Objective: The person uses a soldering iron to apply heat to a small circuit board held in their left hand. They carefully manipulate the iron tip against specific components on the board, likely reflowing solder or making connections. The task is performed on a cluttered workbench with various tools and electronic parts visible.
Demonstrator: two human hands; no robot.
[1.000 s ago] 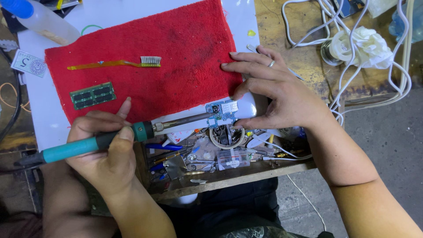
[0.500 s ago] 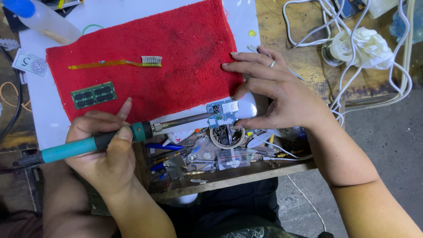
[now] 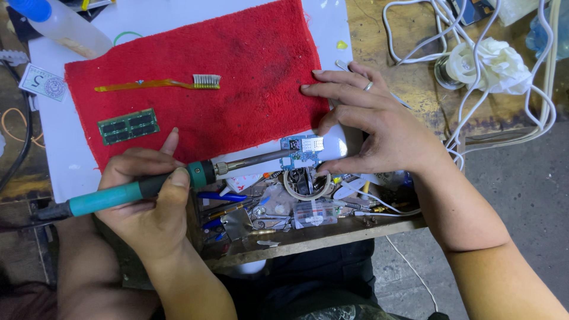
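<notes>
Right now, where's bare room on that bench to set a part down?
Free: the red towel between the toothbrush and the right hand, and its patch between the memory module and the small board. Crowded: the open drawer below, full of small parts, and the wooden top under the white cables. The left hand holds the soldering iron.

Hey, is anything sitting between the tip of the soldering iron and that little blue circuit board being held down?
Nothing visible. The soldering iron in the left hand runs straight to the small blue circuit board, its tip at the board's edge. The right hand pins the board from the far side.
</notes>
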